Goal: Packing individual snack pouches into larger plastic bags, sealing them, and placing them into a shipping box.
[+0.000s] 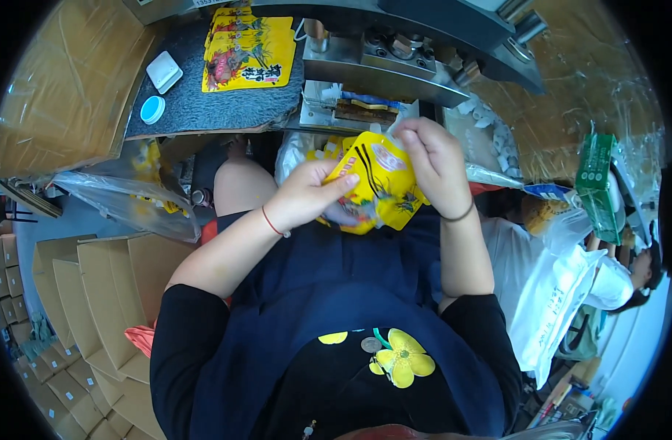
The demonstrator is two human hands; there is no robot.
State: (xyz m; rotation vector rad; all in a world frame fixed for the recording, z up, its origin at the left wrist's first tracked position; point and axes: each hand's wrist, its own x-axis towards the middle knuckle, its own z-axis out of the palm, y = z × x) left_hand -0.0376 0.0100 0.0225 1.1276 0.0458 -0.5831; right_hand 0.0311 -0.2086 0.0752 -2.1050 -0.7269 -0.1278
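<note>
A yellow printed pouch [384, 176] with black and coloured drawings is held in front of my lap. My left hand [307, 194] is closed on its left side, thumb flat on the printed face. Parts of other yellow pouches show behind it. My right hand [435, 158] is curled in a pinch at the pouch's upper right corner. A small whitish bit shows near those fingertips; what they grip is hidden. Just beyond my hands stands a metal press [395, 62] with a brown block at its base.
Stacked yellow pouches [252, 62] lie on the grey mat [196, 106], near a white box [163, 72] and a round blue-lidded container [152, 110]. White scraps [483, 121] lie right of the press. Open cartons [101, 293] stand at left; a green box [598, 187] and another person are at right.
</note>
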